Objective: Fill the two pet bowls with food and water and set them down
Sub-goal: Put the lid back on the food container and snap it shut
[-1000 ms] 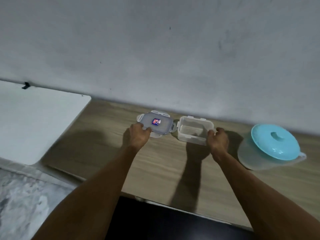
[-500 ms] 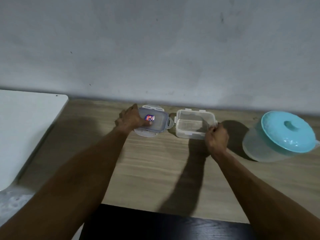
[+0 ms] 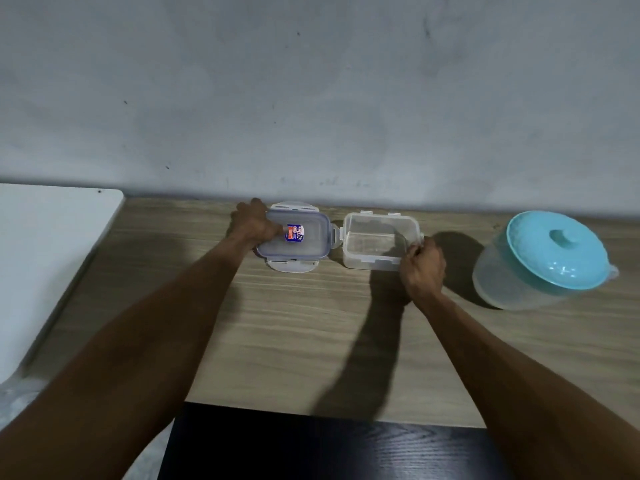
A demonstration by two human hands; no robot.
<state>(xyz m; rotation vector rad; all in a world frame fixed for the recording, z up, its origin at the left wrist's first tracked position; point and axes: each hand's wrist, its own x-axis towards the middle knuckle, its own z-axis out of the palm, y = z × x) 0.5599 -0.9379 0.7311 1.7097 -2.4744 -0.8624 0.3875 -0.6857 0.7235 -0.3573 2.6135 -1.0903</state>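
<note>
Two small clear plastic boxes stand side by side on the wooden table (image 3: pixel 311 341) near the wall. The left box (image 3: pixel 304 251) has a clip lid with a blue and red sticker; my left hand (image 3: pixel 252 223) rests on its left end, fingers over the lid. The right box (image 3: pixel 375 242) has no lid and looks empty. My right hand (image 3: pixel 422 268) grips its near right corner. A round translucent jug with a turquoise lid (image 3: pixel 550 258) stands further right.
A white board or counter (image 3: pixel 45 258) adjoins the table on the left. A dark surface (image 3: pixel 329 448) lies below the table's near edge. The grey wall runs right behind the boxes.
My left hand has slid from the lidded box's near edge to its left end. The right hand has stayed on the lidless box. The view has shifted right.
</note>
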